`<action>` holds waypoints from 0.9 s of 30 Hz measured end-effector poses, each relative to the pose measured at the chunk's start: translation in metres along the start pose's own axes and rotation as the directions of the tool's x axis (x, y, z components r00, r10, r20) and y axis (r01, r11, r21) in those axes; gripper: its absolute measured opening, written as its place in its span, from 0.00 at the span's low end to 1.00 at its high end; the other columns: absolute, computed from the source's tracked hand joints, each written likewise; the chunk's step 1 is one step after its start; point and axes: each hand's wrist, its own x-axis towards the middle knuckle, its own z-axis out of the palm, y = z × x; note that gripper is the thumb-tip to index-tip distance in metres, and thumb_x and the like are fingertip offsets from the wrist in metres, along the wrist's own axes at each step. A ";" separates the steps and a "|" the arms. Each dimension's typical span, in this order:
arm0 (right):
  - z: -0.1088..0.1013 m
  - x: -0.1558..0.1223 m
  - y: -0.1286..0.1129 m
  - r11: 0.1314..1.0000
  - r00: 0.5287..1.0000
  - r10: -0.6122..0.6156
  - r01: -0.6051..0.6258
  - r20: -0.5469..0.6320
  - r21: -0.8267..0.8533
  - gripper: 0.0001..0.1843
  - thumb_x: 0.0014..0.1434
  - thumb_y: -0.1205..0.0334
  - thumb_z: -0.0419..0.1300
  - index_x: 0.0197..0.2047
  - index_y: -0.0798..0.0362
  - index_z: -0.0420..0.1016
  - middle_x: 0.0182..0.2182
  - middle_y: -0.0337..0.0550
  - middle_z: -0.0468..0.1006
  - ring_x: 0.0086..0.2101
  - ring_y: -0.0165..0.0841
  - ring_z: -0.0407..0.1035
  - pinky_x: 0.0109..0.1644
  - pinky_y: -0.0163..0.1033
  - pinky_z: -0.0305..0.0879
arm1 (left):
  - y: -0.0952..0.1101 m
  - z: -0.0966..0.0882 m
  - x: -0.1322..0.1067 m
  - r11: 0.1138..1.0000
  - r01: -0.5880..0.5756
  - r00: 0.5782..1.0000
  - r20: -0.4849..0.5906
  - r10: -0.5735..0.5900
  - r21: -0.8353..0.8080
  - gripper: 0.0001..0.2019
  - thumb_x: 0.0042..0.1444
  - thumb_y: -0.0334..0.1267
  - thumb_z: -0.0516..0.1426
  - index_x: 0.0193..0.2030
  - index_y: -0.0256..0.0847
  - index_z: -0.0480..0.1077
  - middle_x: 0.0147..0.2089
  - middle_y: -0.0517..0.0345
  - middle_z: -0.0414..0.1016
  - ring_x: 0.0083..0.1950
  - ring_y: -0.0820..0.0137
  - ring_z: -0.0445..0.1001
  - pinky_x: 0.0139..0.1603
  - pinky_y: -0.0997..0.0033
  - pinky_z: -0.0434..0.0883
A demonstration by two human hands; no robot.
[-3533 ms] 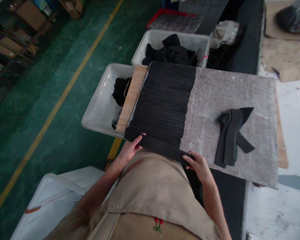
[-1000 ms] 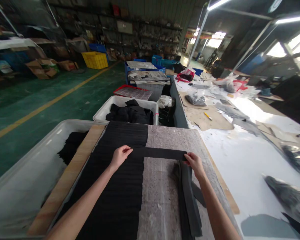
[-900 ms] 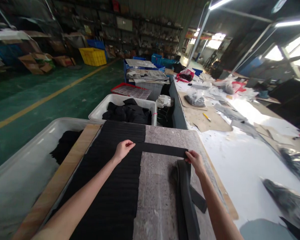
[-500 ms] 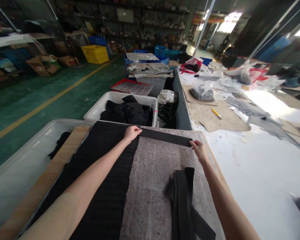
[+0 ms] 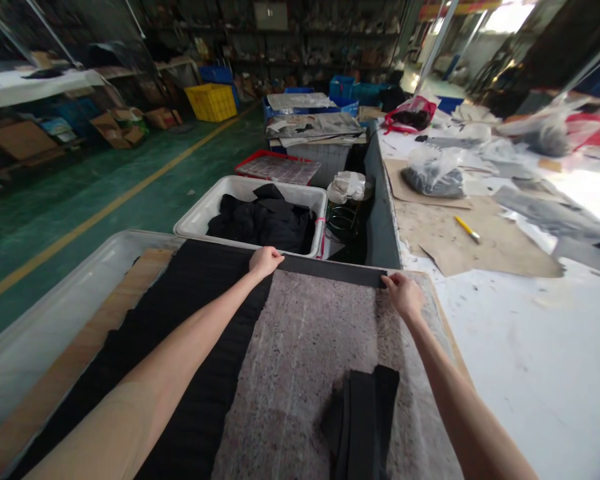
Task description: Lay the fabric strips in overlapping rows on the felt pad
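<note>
The left hand (image 5: 265,260) and right hand (image 5: 404,295) have fingers clamped on the ends of the black strip (image 5: 330,270) — along the grey board's (image 5: 310,333) far edge, mid-frame. A white bin (image 5: 200,213) sits just beyond — a strip pile (image 5: 363,420) lies lower centre.

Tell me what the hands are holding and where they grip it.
One long black strip, stretched along the far edge of the grey board. The left hand holds its left end, and the right hand holds its right end.

The strip pile (image 5: 363,427) at six o'clock runs off the bottom edge. Bags (image 5: 550,133) at two o'clock blur. The black strip (image 5: 330,270) hides its ends under the left hand (image 5: 265,260) and right hand (image 5: 404,295).
</note>
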 end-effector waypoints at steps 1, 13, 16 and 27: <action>0.002 0.001 0.000 1.000 1.000 -0.015 0.015 -0.006 -0.013 0.19 0.62 0.47 0.54 0.35 0.52 0.78 0.29 0.47 0.78 0.31 0.38 0.71 0.30 0.37 0.55 | -0.001 0.001 0.001 1.000 0.004 1.000 -0.001 -0.004 0.006 0.08 0.50 0.43 0.61 0.28 0.42 0.76 0.32 0.54 0.79 0.35 0.64 0.74 0.31 0.70 0.61; 0.011 0.010 -0.001 0.999 1.000 0.028 -0.028 -0.013 -0.018 0.19 0.63 0.47 0.54 0.36 0.51 0.79 0.31 0.47 0.80 0.32 0.38 0.73 0.32 0.37 0.58 | -0.001 0.010 0.005 0.998 0.043 0.999 -0.016 -0.042 0.042 0.09 0.50 0.45 0.61 0.28 0.43 0.76 0.33 0.55 0.80 0.34 0.64 0.75 0.29 0.71 0.60; 0.011 0.012 -0.003 0.999 0.999 0.037 -0.037 -0.005 -0.040 0.18 0.63 0.47 0.54 0.36 0.51 0.78 0.31 0.48 0.80 0.32 0.39 0.73 0.33 0.38 0.59 | 0.000 0.011 0.005 0.997 0.053 0.998 -0.022 -0.052 0.055 0.09 0.50 0.46 0.62 0.28 0.43 0.75 0.33 0.55 0.80 0.34 0.64 0.74 0.28 0.71 0.60; 0.023 0.009 -0.008 0.981 0.985 0.143 -0.130 -0.094 0.141 0.14 0.60 0.53 0.57 0.42 0.56 0.71 0.33 0.46 0.76 0.35 0.37 0.69 0.39 0.40 0.62 | -0.008 0.020 -0.002 0.998 0.029 0.998 -0.055 -0.026 0.054 0.10 0.51 0.44 0.62 0.33 0.38 0.74 0.31 0.62 0.73 0.29 0.76 0.64 0.33 0.74 0.58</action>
